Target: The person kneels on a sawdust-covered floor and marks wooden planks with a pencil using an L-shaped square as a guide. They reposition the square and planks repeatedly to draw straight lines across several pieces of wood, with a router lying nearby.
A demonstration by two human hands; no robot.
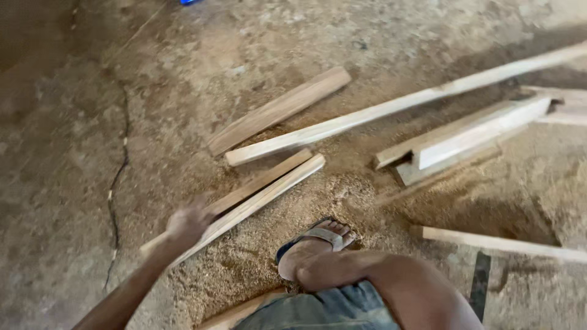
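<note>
We see the left hand point(188, 223) reaching down over a pair of wooden strips point(257, 192) that lie side by side on the floor, running from lower left to upper right. The hand sits on the strips near their lower end, and it is blurred, so we cannot tell whether the fingers are curled around the wood or only resting on it. The right hand is out of view.

The strips are narrow, flat, pale and rough-sawn, with squared ends. Just above them lies a long thin batten point(391, 107), lighter in colour, stretching away to the upper right edge. A shorter, browner plank point(278, 110) lies beside it, angled the same way. To the right we find a thicker squared beam point(471, 131) (it rests on another board), and lower right another pale strip point(501, 243).

A sandalled foot point(318, 241) stands in loose sawdust point(342, 189), which is coarse and heaped around the wood. The concrete floor point(61, 153) is dusty, with a dark crack running down its left part.
</note>
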